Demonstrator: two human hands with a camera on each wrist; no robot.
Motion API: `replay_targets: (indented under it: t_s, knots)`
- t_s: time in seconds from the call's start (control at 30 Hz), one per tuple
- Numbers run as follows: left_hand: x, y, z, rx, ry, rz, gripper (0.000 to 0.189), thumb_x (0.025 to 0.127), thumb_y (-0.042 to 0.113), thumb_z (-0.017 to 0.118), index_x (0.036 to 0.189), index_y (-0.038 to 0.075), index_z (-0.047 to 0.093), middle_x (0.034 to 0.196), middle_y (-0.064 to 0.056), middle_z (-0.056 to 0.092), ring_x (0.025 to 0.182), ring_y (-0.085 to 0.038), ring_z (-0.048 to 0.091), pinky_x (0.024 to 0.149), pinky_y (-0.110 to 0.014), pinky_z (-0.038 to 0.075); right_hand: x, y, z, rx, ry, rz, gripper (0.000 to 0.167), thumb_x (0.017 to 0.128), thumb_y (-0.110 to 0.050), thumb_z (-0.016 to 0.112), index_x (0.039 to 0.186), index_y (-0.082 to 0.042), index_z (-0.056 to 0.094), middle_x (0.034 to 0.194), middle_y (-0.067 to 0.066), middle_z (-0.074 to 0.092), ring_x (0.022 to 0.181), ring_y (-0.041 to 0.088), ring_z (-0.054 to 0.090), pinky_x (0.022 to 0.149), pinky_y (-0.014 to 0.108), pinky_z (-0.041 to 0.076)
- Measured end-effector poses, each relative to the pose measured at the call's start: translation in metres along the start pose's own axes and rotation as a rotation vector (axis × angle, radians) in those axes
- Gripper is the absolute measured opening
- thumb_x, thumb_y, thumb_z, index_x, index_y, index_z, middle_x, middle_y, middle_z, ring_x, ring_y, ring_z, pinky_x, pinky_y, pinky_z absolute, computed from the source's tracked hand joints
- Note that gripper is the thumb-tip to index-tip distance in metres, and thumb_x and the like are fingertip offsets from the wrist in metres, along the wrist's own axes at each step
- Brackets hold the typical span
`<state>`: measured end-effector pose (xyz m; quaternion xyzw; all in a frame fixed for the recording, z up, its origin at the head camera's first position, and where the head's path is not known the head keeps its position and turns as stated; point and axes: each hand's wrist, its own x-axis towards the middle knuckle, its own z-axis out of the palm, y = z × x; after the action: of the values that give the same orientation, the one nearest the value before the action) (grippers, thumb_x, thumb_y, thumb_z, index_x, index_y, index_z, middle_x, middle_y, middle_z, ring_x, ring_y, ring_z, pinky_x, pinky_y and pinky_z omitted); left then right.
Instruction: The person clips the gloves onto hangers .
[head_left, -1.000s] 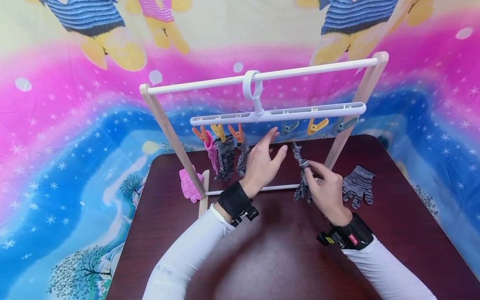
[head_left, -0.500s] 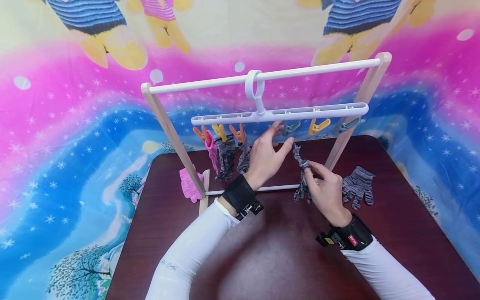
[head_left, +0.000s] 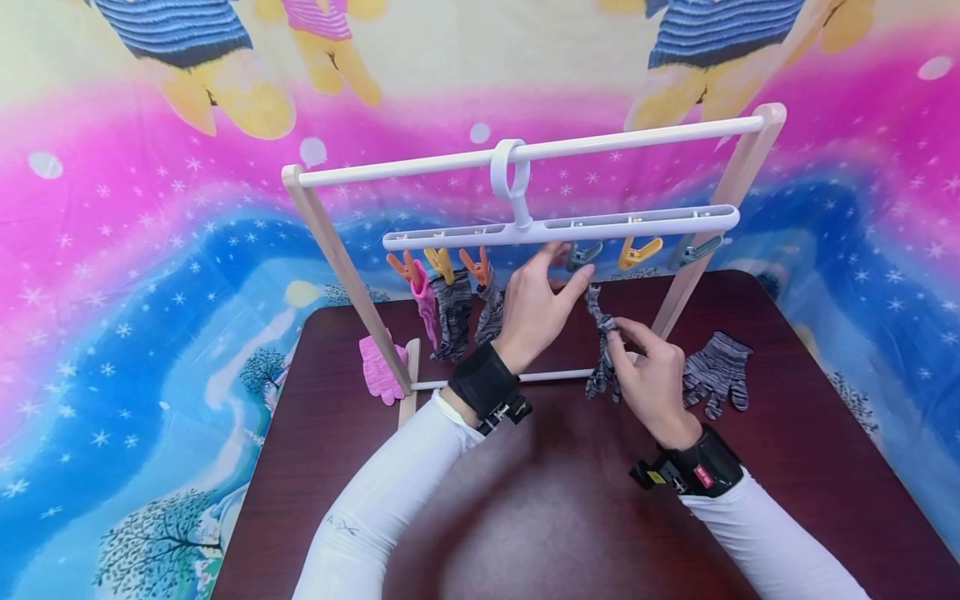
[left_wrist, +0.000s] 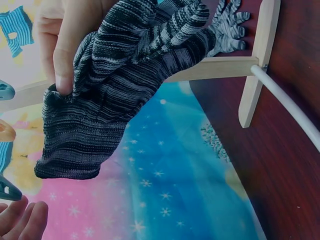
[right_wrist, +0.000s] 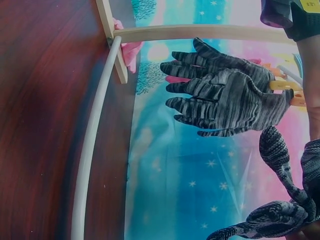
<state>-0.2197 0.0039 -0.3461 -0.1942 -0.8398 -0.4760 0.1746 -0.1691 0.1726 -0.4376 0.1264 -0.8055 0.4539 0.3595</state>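
Observation:
My right hand pinches a black-and-grey striped knit glove near its cuff. In the left wrist view this glove hangs with its cuff toward the hanger and its fingers bent away. My left hand reaches up under the white hanger, thumb and fingers spread around a teal clothespin. Its fingertips lie right by the clothespin in the left wrist view; the thumb is hidden there. The glove's cuff sits just below that clothespin, apart from it.
A pink glove and two striped gloves hang from clothespins on the left. Yellow and teal clothespins hang at right. Another striped glove and a pink glove lie on the table. A wooden rack supports the hanger.
My left hand has moved right and slightly up, bringing its thumb and fingers to the teal clothespin. The right hand stays nearly still, still holding the striped glove.

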Motion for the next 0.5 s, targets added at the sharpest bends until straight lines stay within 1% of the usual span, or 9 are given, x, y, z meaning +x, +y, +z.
replay_targets:
  t_s: [0.2,0.27,0.33,0.4,0.5]
  knots:
    - [0.0023,0.0036,-0.0009,-0.004,0.019,0.008,0.045,0.096,0.034,0.07,0.134,0.011,0.063,0.124,-0.007,0.073,0.087,-0.016,0.076,0.074,-0.02,0.056,0.0026,-0.0019,0.0025,0.005,-0.005,-0.014,0.021,0.091,0.001,0.067,0.111,0.003,0.074,0.089,0.02,0.077,0.088,-0.026,0.054,0.079,0.001,0.046]
    - [0.0026,0.0046,-0.0009,-0.008,0.024,0.016,0.044,0.095,0.034,0.071,0.132,0.011,0.065,0.122,-0.007,0.074,0.086,-0.015,0.076,0.073,-0.02,0.056,0.0027,-0.0018,0.0028,0.006,0.0,-0.017,0.021,0.09,0.002,0.067,0.11,0.003,0.074,0.09,0.021,0.077,0.088,-0.026,0.054,0.079,0.001,0.046]
    - [0.003,0.0059,-0.001,-0.007,0.038,0.029,0.042,0.094,0.033,0.073,0.128,0.01,0.067,0.12,-0.008,0.075,0.086,-0.016,0.076,0.074,-0.024,0.058,0.0029,-0.0013,0.0032,0.008,0.003,-0.019,0.021,0.09,0.002,0.067,0.11,0.003,0.074,0.09,0.021,0.077,0.088,-0.026,0.054,0.079,0.001,0.046]
    - [0.0033,0.007,-0.0008,0.007,0.055,0.038,0.039,0.092,0.034,0.074,0.123,0.01,0.069,0.117,-0.007,0.076,0.084,-0.015,0.075,0.074,-0.025,0.058,0.003,-0.0006,0.0032,0.008,0.004,-0.02,0.021,0.09,0.002,0.067,0.11,0.003,0.074,0.09,0.021,0.077,0.088,-0.026,0.054,0.079,0.001,0.046]
    - [0.0037,0.0085,-0.0004,0.045,0.08,0.057,0.035,0.091,0.035,0.076,0.116,0.011,0.072,0.11,-0.006,0.078,0.081,-0.014,0.073,0.07,-0.022,0.055,0.0027,-0.0001,0.0024,0.004,0.0,-0.019,0.022,0.09,0.002,0.067,0.11,0.003,0.074,0.089,0.021,0.077,0.088,-0.026,0.054,0.079,0.002,0.047]
